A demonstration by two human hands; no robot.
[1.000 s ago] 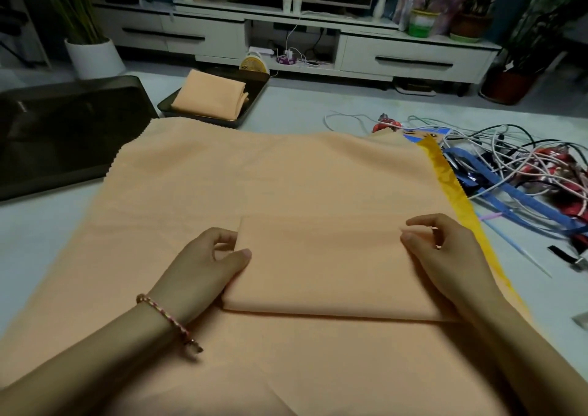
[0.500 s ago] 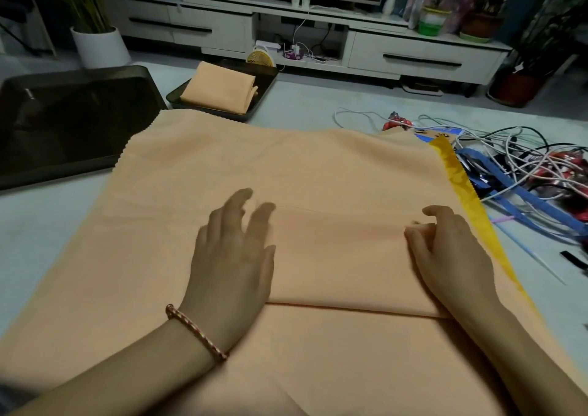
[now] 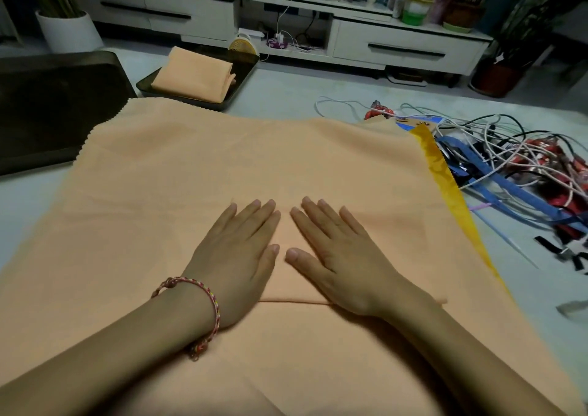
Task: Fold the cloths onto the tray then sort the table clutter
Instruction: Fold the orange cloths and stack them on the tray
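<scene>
Right hand [image 3: 342, 256] newly beside left hand [image 3: 240, 256], both flat on folded cloth [image 3: 407, 250]

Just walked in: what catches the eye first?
The left hand and right hand press flat, side by side, on a folded orange cloth at the centre, atop a large spread cloth. Far left, a dark tray holds a second folded cloth; a tangle of cables sprawls on the right.
</scene>
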